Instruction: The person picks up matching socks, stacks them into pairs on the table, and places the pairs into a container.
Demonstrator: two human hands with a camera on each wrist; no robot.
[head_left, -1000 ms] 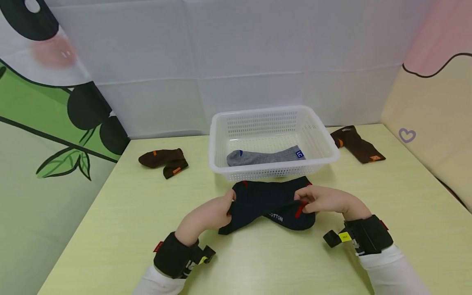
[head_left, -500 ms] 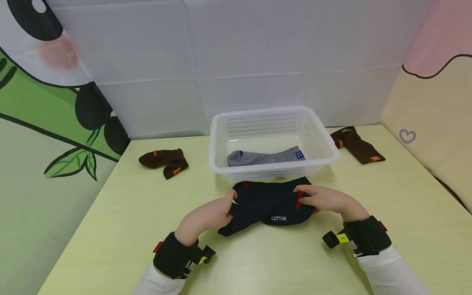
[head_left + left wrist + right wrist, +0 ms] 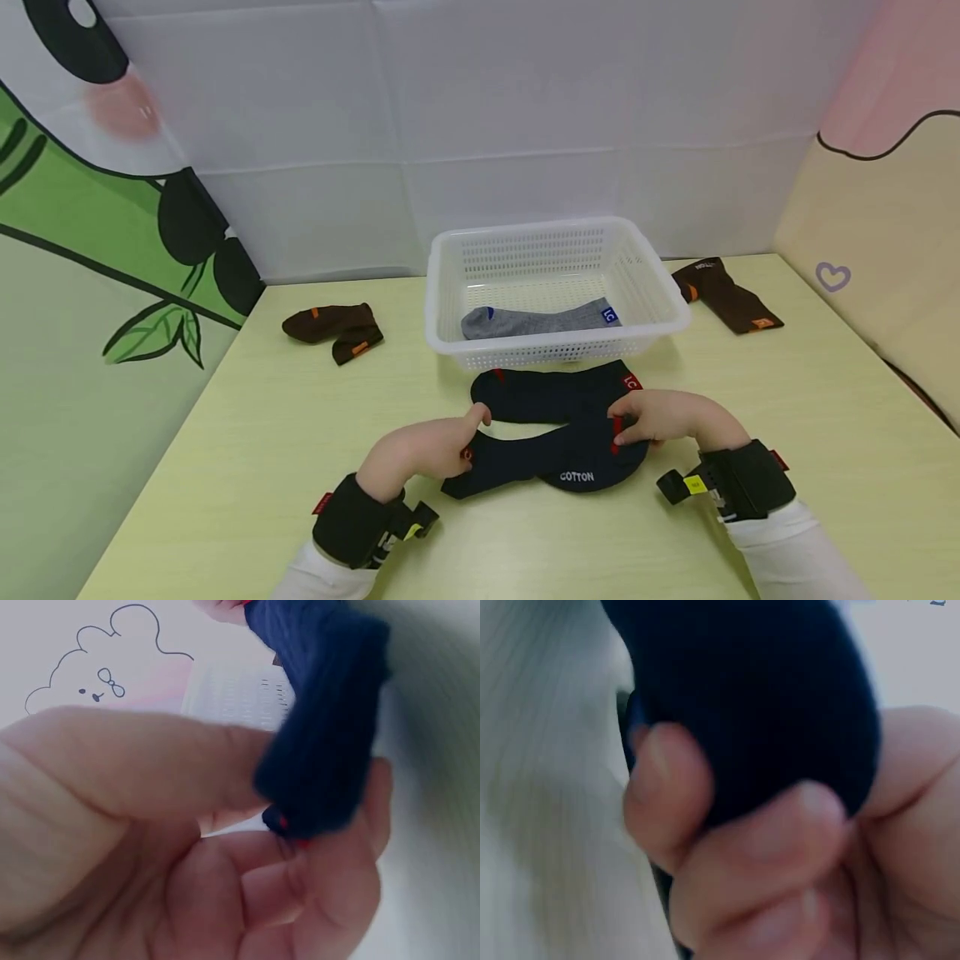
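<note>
A navy sock (image 3: 517, 458) with red marks and "COTTON" lettering stretches between both hands in the head view. My left hand (image 3: 442, 446) pinches its cuff end, the thumb on one side and fingers on the other in the left wrist view, where the dark sock (image 3: 322, 727) looms close. My right hand (image 3: 663, 417) grips the toe end by the red patch; curled fingertips (image 3: 802, 817) press into the cloth in the right wrist view. Just behind lies a second navy sock (image 3: 547, 395), flat on the table, its red-labelled cuff to the right and partly overlapped by the held one.
Beyond the socks stands a white plastic basket (image 3: 558, 342) with a grey sock (image 3: 540, 320) inside. One brown sock (image 3: 337, 327) lies bent at the left of the table (image 3: 247, 467), another brown sock (image 3: 727, 296) at the right beside the basket. A printed cloth backs the table.
Both hands have drawn the held navy sock toward the body and straightened it, uncovering more of the second navy sock behind. Basket and brown socks stay put.
</note>
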